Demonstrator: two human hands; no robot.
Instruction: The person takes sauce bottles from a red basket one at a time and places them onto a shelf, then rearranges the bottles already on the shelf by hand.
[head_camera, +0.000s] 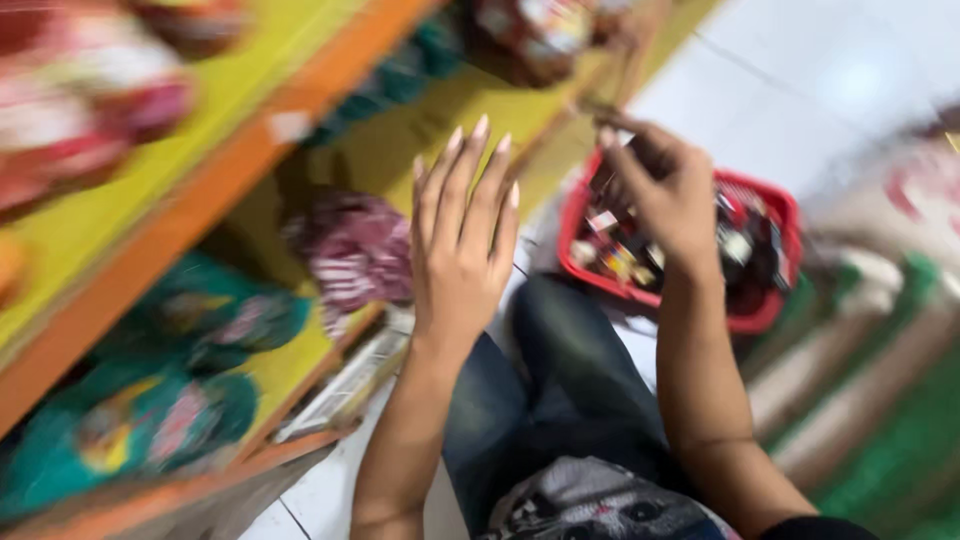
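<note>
The left hand (462, 235) is raised flat with fingers spread, empty, before the yellow shelf (290, 180), while the right hand (655, 190) pinches a small blurred item above the red basket (770, 205) of goods, near for reaching.

The whole view is smeared by motion. The packets on the shelves (250, 150) are only red, pink and teal blurs, and the top and left edges cut them off. What fills the red basket (775, 215) is too blurred to tell, and the right hand (665, 195) covers part of it. Whether that hand's pinched fingers (612, 128) hold anything is unclear.
</note>
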